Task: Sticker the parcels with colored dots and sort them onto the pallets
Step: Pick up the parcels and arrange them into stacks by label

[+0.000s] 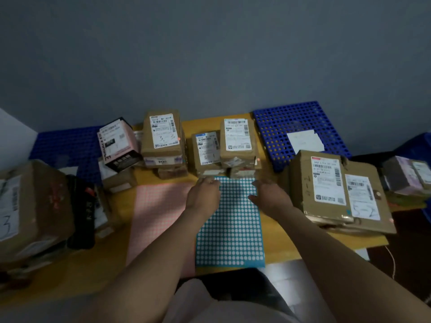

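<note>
While a person leans over a yellow table point(200, 125), both bare hands meet at the far end of a blue dot sheet point(233, 229) lying flat in the table's middle, with a pink dot sheet point(158, 217) just beside it at nine o'clock. The left hand point(205, 194) has its fingertips bunched at the sheet's far left corner, as if picking at a dot; whether it has one is too small to tell. The right hand point(268, 194) lies loose and open-fingered against the sheet's right edge, holding nothing. Stacked parcels point(162, 131) stand in a row at twelve o'clock, a larger parcel point(326, 183) sits at three o'clock, and more crowd in at nine. One blue pallet point(67, 148) lies at ten o'clock, and a second pallet point(300, 122) leans at two o'clock. The sheet looks thin, light and floppy, so it wants pinning down while a dot's rim is lifted with a nail. The taped cardboard parcels look stiff; I would take each by opposite sides, the big one probably with both hands.
</note>
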